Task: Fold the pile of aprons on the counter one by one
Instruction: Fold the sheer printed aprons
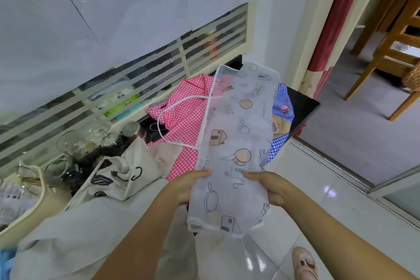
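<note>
**Sheer apron held mid-fold, both ends unsupported**

The left hand (188,186) and right hand (272,190) each pinch an edge of the printed apron (238,125), thumbs on top. The thin, see-through cloth is already narrowed to a long strip. Its near end hangs loose below the hands, above the tiled floor (318,188). Its far end reaches out over the rest of the pile on the dark counter (304,107); whether it rests there cannot be told.

The likeliest trouble is the cloth itself. It looks slick and light, and the grip sits only at the middle, so the layers could slide apart or the dangling end could fall open as the strip is doubled over.

Beyond the strip lies the pink checked apron (184,111), whose white strap loop (162,118) runs beside the strip's edge and could snag and come along. The blue checked apron (278,145) lies on the other side, near the counter edge, and might be dragged off. Further left, the beige apron (127,173) is heaped against glass jars (68,143); a tug there could tip them.
</note>
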Action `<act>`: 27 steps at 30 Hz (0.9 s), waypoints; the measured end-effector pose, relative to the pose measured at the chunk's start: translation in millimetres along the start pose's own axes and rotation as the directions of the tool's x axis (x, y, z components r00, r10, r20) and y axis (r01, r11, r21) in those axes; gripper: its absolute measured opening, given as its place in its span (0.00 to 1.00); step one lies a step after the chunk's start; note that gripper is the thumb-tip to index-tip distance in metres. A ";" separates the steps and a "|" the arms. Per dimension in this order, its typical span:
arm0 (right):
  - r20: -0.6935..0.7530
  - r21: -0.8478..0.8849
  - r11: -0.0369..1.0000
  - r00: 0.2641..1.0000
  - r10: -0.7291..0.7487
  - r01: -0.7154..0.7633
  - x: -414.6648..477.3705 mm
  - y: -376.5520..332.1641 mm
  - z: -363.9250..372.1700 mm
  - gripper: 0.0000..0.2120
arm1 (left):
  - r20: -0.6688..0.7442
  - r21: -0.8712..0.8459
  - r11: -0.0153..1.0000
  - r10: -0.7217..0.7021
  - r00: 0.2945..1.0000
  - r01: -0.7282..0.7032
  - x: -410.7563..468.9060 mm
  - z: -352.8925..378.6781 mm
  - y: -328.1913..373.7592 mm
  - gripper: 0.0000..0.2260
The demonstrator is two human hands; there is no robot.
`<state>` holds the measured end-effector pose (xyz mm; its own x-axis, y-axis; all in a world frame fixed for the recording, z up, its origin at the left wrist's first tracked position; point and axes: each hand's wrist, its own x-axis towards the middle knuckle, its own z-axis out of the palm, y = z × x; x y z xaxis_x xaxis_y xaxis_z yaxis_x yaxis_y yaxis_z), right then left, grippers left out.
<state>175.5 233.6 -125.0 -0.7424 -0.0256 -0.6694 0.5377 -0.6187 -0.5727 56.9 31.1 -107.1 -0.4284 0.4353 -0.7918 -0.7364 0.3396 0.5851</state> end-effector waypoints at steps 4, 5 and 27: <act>-0.096 -0.134 0.989 0.992 -0.080 0.067 7.2 3.0 17.6 0.18 | -0.039 0.035 0.999 0.031 0.999 -0.030 1.4 -8.5 7.2 0.09; -0.059 -0.085 0.994 0.995 -0.077 0.072 8.7 6.0 24.5 0.19 | -0.014 0.005 0.999 0.041 0.999 -0.041 -0.8 -10.1 10.8 0.08; -0.385 -0.009 0.994 0.917 -0.101 0.106 92.5 -132.6 -56.9 0.13 | -0.504 0.854 0.278 0.236 0.831 0.439 -31.3 -109.5 86.5 0.22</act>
<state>58.2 357.9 -137.8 -0.5817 0.3417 -0.7381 0.4593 -0.6110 -0.6448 -50.7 -44.4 -50.9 -0.7938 0.0217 -0.6078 0.0544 0.9979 -0.0353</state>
